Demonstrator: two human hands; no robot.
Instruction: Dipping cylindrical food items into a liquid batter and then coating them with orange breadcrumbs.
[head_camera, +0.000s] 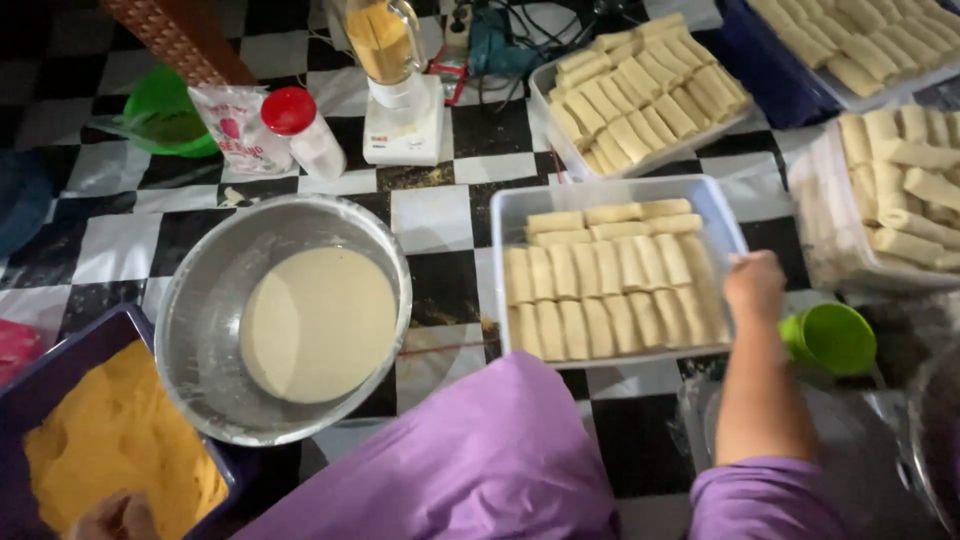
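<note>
The right hand (755, 285) rested on the right rim of a clear plastic tray (505, 215) packed with pale, smooth rolled pastries (600, 290), which lay at its nine o'clock; its grip could not be told. The left hand (115, 518), barely visible at the lower edge, touched orange breadcrumbs (110, 440) in a dark tub, its grip unclear. A round steel bowl (200, 300) held creamy batter (318, 322).
</note>
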